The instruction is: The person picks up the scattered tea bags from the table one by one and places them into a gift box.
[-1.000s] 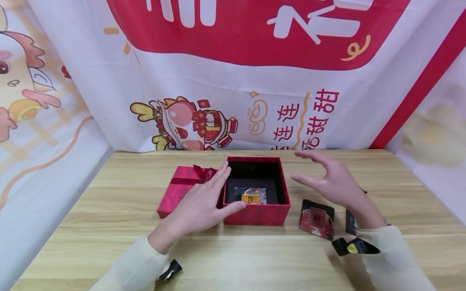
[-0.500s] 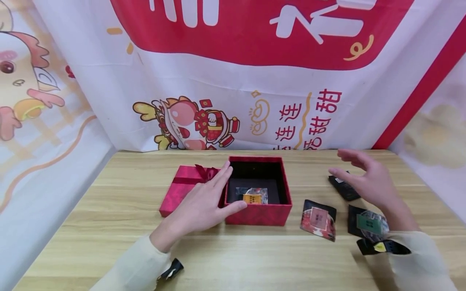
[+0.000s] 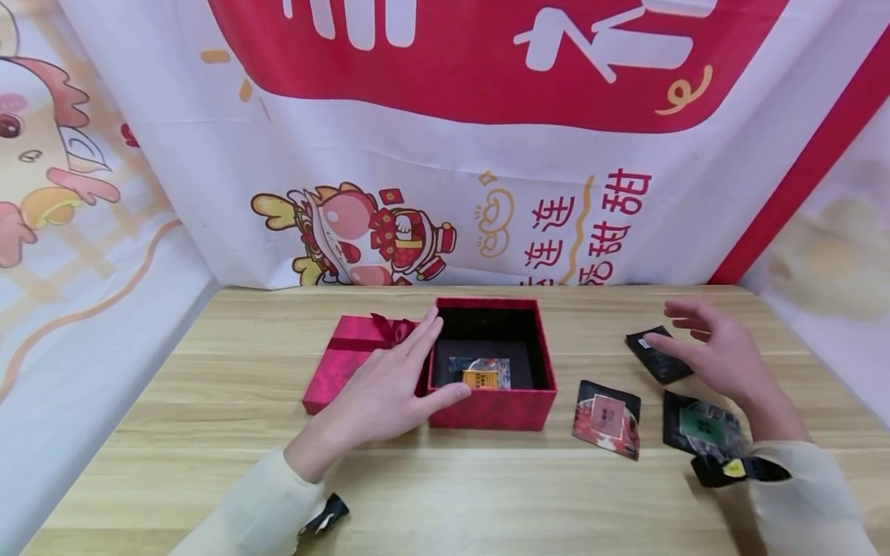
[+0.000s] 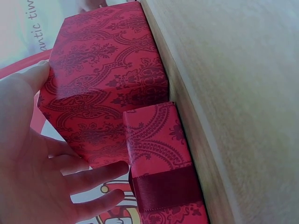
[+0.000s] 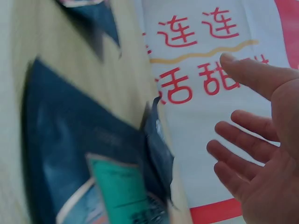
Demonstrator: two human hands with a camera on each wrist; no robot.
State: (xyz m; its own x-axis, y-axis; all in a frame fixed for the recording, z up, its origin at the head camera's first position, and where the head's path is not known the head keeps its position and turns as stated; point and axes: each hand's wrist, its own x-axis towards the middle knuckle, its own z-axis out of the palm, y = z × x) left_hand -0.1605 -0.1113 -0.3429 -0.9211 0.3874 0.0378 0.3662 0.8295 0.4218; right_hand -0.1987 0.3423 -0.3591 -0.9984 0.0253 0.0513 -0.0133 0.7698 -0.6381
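Observation:
An uncovered red gift box [image 3: 487,411] with a black inside stands near the back of the table. A small clear-and-dark packet with an orange label [image 3: 480,376] lies in it. My left hand [image 3: 375,394] rests at the box's left front corner, its fingers straight and thumb along the front edge. The red lid with a dark ribbon bow [image 3: 327,380] lies left of the box, partly behind that hand. My right hand [image 3: 730,357] hovers with loosely bent fingers, holding nothing, beside a plain-backed black packet [image 3: 660,359]. A packet with a green label [image 5: 122,186] lies below this hand.
A dark packet with a red label [image 3: 606,421] lies between the box and the green-labelled packet. A printed white and red cloth [image 3: 417,139] hangs along the table's back edge. Black wrist straps [image 3: 740,469] sit on both sleeves.
My right hand has moved right, away from the box, and then lowered slightly toward the plain-backed black packet. The left hand stays at the box.

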